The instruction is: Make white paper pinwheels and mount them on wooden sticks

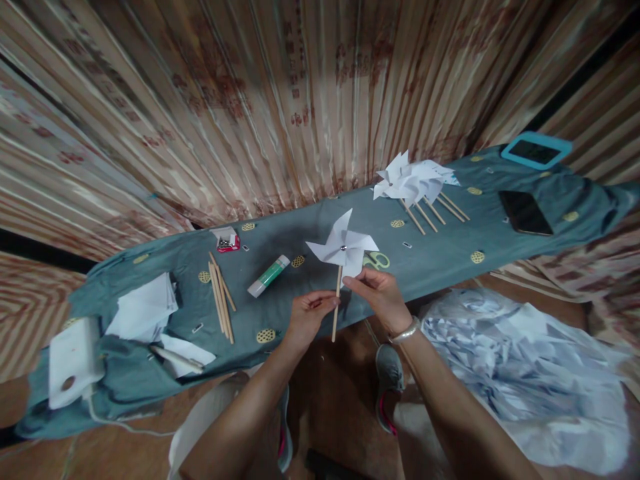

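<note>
A white paper pinwheel (344, 245) with a silver pin at its centre is held upright over the front edge of the cloth-covered table. My left hand (311, 317) pinches its wooden stick (337, 320) below the blades. With thumb and forefinger, my right hand (380, 293) grips the tip of the lower blade, beside the stick. Green-handled scissors (377, 259) lie partly hidden behind the pinwheel. To the left rest a green and white glue stick (269, 275), several loose wooden sticks (220, 300) and a small red box of pins (227, 241).
Several pinwheels (413, 180) lie at the back right, near a dark phone (526, 213) and a blue-framed device (537, 151). Paper sheets (144, 308), a pen (177, 358) and a white corded device (75, 360) sit at left. A plastic bag of paper (520, 373) stands at lower right.
</note>
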{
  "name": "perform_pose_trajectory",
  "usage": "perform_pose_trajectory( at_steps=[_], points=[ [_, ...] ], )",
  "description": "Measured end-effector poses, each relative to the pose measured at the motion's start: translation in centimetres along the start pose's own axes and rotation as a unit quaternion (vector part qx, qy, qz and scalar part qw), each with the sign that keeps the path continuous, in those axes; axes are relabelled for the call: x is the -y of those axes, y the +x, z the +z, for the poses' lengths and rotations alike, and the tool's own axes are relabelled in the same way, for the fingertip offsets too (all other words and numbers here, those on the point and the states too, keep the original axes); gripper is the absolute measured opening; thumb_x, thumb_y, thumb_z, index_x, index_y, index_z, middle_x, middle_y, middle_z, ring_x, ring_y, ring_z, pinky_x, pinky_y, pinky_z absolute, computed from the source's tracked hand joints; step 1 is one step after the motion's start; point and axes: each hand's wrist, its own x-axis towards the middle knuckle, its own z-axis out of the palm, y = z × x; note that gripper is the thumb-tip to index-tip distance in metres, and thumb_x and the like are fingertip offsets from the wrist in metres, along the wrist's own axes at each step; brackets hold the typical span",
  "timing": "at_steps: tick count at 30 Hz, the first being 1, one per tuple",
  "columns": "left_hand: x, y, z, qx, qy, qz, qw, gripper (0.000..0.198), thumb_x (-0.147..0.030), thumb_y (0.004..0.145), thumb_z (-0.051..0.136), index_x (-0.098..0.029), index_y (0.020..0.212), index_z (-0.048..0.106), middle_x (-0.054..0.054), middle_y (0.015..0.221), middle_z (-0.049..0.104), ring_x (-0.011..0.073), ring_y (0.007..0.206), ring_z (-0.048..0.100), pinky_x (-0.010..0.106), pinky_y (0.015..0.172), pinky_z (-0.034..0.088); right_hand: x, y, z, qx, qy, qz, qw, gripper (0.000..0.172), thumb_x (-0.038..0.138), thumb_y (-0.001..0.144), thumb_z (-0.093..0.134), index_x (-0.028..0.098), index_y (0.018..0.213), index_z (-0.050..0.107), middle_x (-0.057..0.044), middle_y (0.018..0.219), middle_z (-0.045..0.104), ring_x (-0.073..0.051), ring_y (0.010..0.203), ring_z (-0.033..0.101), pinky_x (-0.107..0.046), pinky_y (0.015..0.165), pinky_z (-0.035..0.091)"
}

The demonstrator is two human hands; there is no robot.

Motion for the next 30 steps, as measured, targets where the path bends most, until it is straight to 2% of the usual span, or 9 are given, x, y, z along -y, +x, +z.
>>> perform_pose_trajectory(
  at_steps=[8, 13, 15, 17, 20, 22, 25, 30],
  points=[
    [0.1, 0.0, 0.2, 0.012, -0.009, -0.002, 1.0, 0.026, -0.035, 0.049, 0.085, -0.018, 0.066, 0.075, 0.003, 0.068, 0.073, 0.0146, 0.064, 0.064, 0.029, 0.073, 0.052, -0.4, 0.1, 0.7, -0.003, 0.023, -0.006, 1.0, 0.026, 0.043, 0.067, 0.076, 0.018, 0.063, 0.068, 0.001, 0.062, 0.064, -0.013, 0.058, 0.053, -0.027, 0.059, 0.043],
    [-0.1, 0.3, -0.1, -0.001, -0.012, -0.008, 1.0, 0.029, -0.035, 0.046, 0.085, -0.017, 0.066, 0.075, 0.003, 0.066, 0.073, 0.0138, 0.062, 0.063, 0.026, 0.068, 0.052, 0.0, -0.1, 0.0, -0.006, -0.046, -0.025, 0.999, 0.032, 0.046, 0.072, 0.071, 0.019, 0.057, 0.066, 0.002, 0.054, 0.06, -0.011, 0.052, 0.049, -0.026, 0.053, 0.038],
    [-0.2, 0.3, -0.4, -0.01, -0.01, -0.006, 1.0, 0.028, -0.035, 0.047, 0.085, -0.018, 0.067, 0.075, 0.003, 0.066, 0.073, 0.0136, 0.062, 0.064, 0.026, 0.068, 0.051, 0.4, -0.1, -1.0, -0.033, -0.075, -0.036, 0.996, 0.036, 0.049, 0.075, 0.068, 0.019, 0.054, 0.065, 0.002, 0.051, 0.058, -0.011, 0.051, 0.048, -0.026, 0.053, 0.038],
    [-0.2, 0.3, -0.6, -0.017, -0.01, -0.005, 1.0, 0.026, -0.034, 0.047, 0.085, -0.019, 0.066, 0.075, 0.002, 0.066, 0.073, 0.0134, 0.062, 0.063, 0.025, 0.067, 0.051, 0.8, 0.1, -2.3, -0.086, -0.079, -0.051, 0.992, 0.038, 0.049, 0.075, 0.067, 0.02, 0.052, 0.063, 0.001, 0.051, 0.058, -0.012, 0.052, 0.048, -0.027, 0.054, 0.039],
    [-0.1, 0.2, -0.6, -0.01, -0.01, -0.011, 1.0, 0.028, -0.036, 0.045, 0.086, -0.018, 0.064, 0.075, 0.003, 0.065, 0.073, 0.0138, 0.061, 0.063, 0.025, 0.065, 0.051, 1.2, 0.6, -3.8, -0.169, -0.085, -0.083, 0.978, 0.027, 0.044, 0.073, 0.071, 0.02, 0.06, 0.066, 0.0, 0.061, 0.064, -0.014, 0.059, 0.053, -0.029, 0.062, 0.044],
    [0.1, 0.2, -0.6, 0.007, -0.006, -0.02, 1.0, 0.03, -0.038, 0.044, 0.086, -0.018, 0.064, 0.075, 0.004, 0.065, 0.073, 0.015, 0.062, 0.065, 0.026, 0.066, 0.052, 1.1, 1.0, -4.3, -0.194, -0.103, -0.1, 0.97, 0.02, 0.04, 0.07, 0.073, 0.02, 0.072, 0.07, -0.001, 0.072, 0.068, -0.016, 0.068, 0.058, -0.031, 0.071, 0.046],
    [0.2, 0.0, -0.4, 0.032, 0.003, -0.031, 0.999, 0.034, -0.042, 0.044, 0.086, -0.018, 0.065, 0.075, 0.005, 0.067, 0.073, 0.0163, 0.063, 0.066, 0.028, 0.067, 0.053, 0.8, 1.5, -4.4, -0.179, -0.11, -0.103, 0.972, 0.021, 0.039, 0.069, 0.074, 0.021, 0.08, 0.072, -0.003, 0.083, 0.071, -0.018, 0.076, 0.061, -0.034, 0.077, 0.047],
    [0.2, 0.0, -0.4, 0.033, -0.001, -0.034, 0.999, 0.035, -0.043, 0.041, 0.087, -0.018, 0.063, 0.075, 0.005, 0.066, 0.073, 0.0157, 0.062, 0.065, 0.028, 0.069, 0.053, 0.3, 1.7, -4.0, -0.151, -0.047, -0.079, 0.984, 0.017, 0.037, 0.068, 0.074, 0.021, 0.068, 0.071, -0.002, 0.082, 0.072, -0.017, 0.075, 0.062, -0.032, 0.074, 0.047]
  ],
)
